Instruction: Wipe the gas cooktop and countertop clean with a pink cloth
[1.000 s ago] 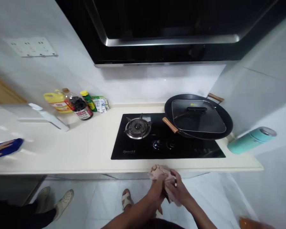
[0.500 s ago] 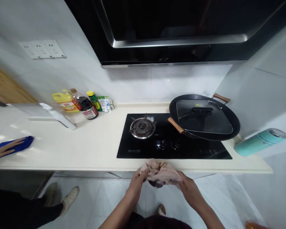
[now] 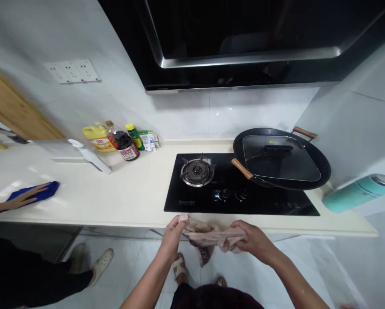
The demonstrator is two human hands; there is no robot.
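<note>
A crumpled pinkish-beige cloth (image 3: 216, 237) with brown stains stretches between my two hands, just off the counter's front edge. My left hand (image 3: 172, 236) grips its left end between thumb and fingers. The other end is bunched in my right hand (image 3: 255, 241). A darker flap of the cloth hangs down toward the floor. Just beyond lies the black gas stove (image 3: 199, 201), with a bare burner (image 3: 197, 171) on its left. On its right sits a black wok (image 3: 324, 167) with wooden handles, and a squarish glass lid (image 3: 282, 161) rests in it.
At the left, another person's hand (image 3: 28, 197) presses a blue cloth (image 3: 49, 192) on the counter (image 3: 141, 189). A white handheld device (image 3: 91, 158), several bottles (image 3: 128, 148) and packets stand by the wall. A teal flask (image 3: 356, 193) is at the right; the range hood (image 3: 244, 73) hangs above.
My hands have moved apart, pulling the bunched cloth wider, and a dark flap now hangs lower. The view has shifted slightly left. The other person's hand remains on the blue cloth.
</note>
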